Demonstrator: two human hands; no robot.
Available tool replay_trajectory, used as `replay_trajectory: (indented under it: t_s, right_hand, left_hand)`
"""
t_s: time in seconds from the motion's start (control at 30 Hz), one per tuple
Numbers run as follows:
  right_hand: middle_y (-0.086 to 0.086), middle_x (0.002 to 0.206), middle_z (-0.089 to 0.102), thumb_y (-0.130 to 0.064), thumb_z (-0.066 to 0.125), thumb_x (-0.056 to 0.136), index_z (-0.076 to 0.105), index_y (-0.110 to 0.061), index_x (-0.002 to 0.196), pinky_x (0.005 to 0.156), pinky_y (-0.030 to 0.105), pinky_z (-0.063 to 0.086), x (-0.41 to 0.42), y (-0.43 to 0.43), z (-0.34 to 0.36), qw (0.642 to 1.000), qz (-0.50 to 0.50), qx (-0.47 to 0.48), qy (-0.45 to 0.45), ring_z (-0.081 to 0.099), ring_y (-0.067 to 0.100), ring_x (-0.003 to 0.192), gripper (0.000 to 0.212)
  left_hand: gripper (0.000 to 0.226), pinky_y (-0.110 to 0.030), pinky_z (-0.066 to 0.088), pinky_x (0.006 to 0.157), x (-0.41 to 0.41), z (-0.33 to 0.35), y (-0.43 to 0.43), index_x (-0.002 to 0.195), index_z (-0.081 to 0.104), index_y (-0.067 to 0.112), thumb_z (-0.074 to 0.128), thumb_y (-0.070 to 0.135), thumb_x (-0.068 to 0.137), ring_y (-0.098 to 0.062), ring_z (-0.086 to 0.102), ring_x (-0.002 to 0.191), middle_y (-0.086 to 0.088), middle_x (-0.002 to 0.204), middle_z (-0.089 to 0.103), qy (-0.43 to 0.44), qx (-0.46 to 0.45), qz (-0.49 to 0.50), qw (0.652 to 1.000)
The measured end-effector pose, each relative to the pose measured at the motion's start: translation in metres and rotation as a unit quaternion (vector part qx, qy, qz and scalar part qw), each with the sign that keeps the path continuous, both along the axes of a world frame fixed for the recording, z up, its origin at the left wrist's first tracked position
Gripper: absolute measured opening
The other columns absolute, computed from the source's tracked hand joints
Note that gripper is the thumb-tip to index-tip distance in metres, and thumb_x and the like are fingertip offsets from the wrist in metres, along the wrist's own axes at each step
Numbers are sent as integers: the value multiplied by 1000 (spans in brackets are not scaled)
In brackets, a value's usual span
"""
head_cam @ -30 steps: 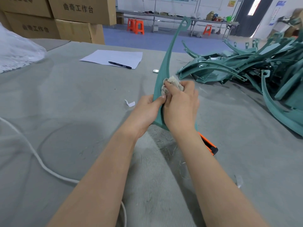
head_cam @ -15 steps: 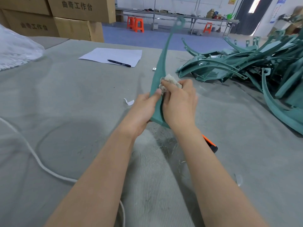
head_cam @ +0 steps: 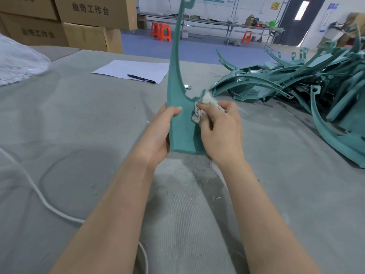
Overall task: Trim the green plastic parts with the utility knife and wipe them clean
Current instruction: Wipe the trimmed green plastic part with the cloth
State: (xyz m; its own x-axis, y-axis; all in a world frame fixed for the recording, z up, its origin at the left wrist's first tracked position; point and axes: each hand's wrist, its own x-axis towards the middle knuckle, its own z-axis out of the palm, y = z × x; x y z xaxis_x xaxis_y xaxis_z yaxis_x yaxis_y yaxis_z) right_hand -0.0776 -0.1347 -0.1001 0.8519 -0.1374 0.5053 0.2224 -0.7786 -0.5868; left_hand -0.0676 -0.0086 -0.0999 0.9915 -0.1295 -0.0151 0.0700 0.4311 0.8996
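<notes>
Now the green part [head_cam: 180, 119] had turned since a second before, showing its broad face instead of its edge, held upright over the counter [head_cam: 79, 125]. The wiping, I judged, had moved to a fresh side. The left hand [head_cam: 158, 135] gripped its left edge, thumb across the front. The right hand [head_cam: 221, 133] pinched a crumpled cloth [head_cam: 203, 109] against the right edge, by the notch.

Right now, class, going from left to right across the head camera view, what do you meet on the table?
Plastic bag → left hand → green part held upright → right hand pinching a rag → pile of green parts.
</notes>
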Motion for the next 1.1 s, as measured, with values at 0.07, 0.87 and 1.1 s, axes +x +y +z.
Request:
replay_trajectory:
  t_s: [0.07,0.87,1.1]
  right_hand:
    - [4,117,48,-22,53,94,68,-25,120,96,31,37,-3,6,1,1000,16,10,-11,47,27,110,30]
    - [4,124,55,-13,49,94,69,-19,117,85,42,39,-20,50,-11,990,77,-115,-28,43,31,102,32]
    - [5,127,48,-15,45,96,65,-23,123,89,41,37,-11,39,-17,994,26,-102,31,41,31,105,35]
  left_hand:
    - [26,-26,58,65,1,0,1,115,63,26,42,34,100,-13,72,86,3,100,75,18,-28,-20,999]
    - [58,-24,56,63,18,-21,7,92,66,23,27,64,96,-17,71,74,-1,78,72,22,-110,29,993]
    - [65,-22,55,61,21,-32,-6,79,72,20,26,61,97,-17,71,75,-5,83,73,40,-120,27,992]
